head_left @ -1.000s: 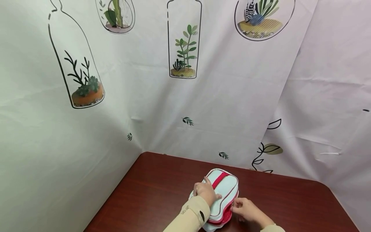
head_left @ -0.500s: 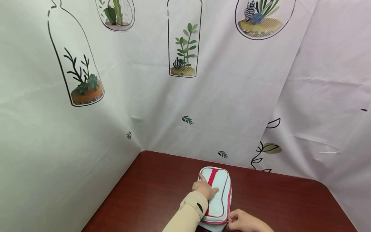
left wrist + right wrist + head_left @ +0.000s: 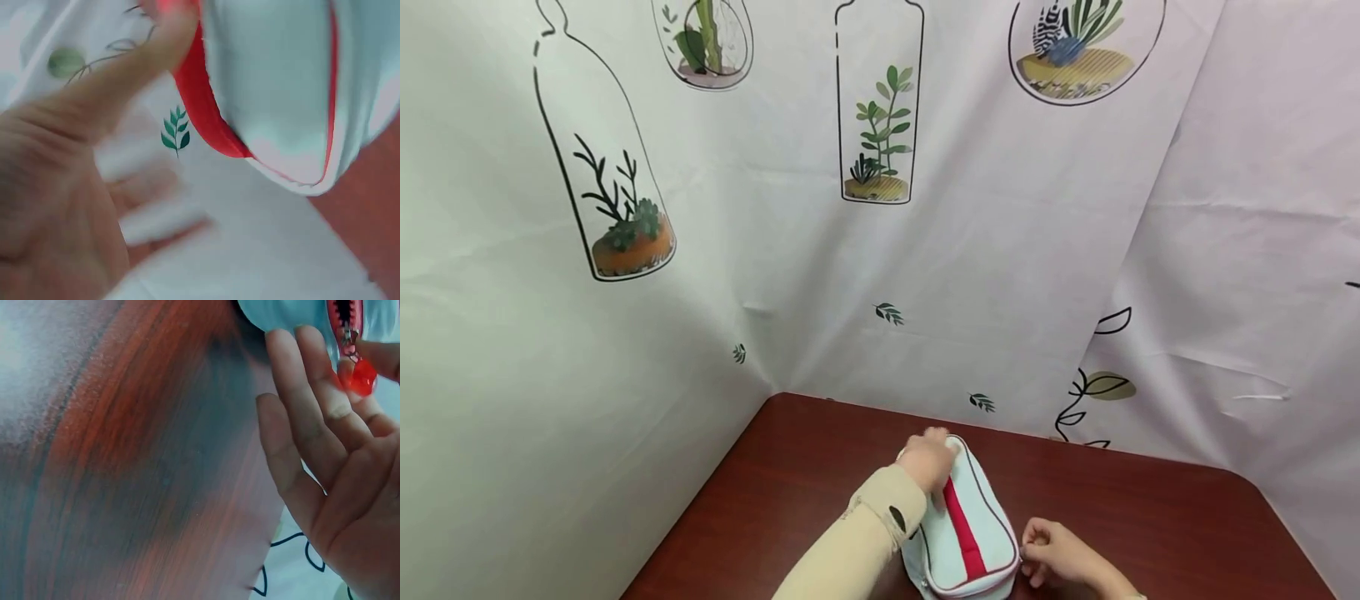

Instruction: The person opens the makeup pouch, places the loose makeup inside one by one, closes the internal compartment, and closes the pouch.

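A pale blue bag (image 3: 988, 508) with red piping and a red strap (image 3: 962, 533) lies on the table, its near end towards me. My left hand (image 3: 927, 461) is at the bag's far left end; in the left wrist view its thumb lies straight against the strap (image 3: 203, 100), the other fingers spread and blurred. At the bag's near right corner, my right hand (image 3: 1051, 552) pinches the zipper pull (image 3: 351, 344) between thumb and a finger. A red bead charm (image 3: 362, 378) dangles from it, with some zipper teeth showing above.
The dark red-brown wooden table (image 3: 820, 467) extends around the bag on both sides. Behind and to the left hangs a white cloth backdrop (image 3: 805, 250) printed with plants in bottles, meeting the table's back edge.
The bag first turned more upright, then swung its near end to the right. My left hand has shifted to its far end. My right hand moved nearer me, then slightly right and away.
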`<action>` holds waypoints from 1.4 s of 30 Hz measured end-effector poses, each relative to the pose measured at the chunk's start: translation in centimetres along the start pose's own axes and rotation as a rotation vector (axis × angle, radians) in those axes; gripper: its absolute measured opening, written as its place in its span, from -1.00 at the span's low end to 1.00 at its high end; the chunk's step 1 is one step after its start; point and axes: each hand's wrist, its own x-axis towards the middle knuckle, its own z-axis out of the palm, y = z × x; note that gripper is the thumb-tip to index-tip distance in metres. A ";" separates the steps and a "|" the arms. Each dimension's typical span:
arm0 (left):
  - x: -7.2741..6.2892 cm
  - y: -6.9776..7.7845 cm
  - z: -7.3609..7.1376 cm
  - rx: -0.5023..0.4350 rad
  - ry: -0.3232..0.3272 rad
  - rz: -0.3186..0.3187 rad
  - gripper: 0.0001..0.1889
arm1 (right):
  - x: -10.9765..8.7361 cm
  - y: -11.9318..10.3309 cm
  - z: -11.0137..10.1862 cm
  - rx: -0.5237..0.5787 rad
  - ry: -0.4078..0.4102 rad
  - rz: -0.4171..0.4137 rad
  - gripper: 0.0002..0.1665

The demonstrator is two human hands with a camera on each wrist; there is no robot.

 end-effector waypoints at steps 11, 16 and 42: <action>0.3 1.2 3.8 0.205 0.024 0.404 0.07 | 0.7 -0.6 -0.8 -0.353 0.383 0.081 -0.88; 1.2 0.8 4.1 0.041 0.005 0.361 0.03 | 0.6 -0.9 -0.8 -0.498 0.473 0.119 -0.86; 2.0 3.7 4.5 -0.078 0.093 -0.053 -0.04 | -1.4 -2.2 -0.4 -0.430 0.316 0.050 -0.83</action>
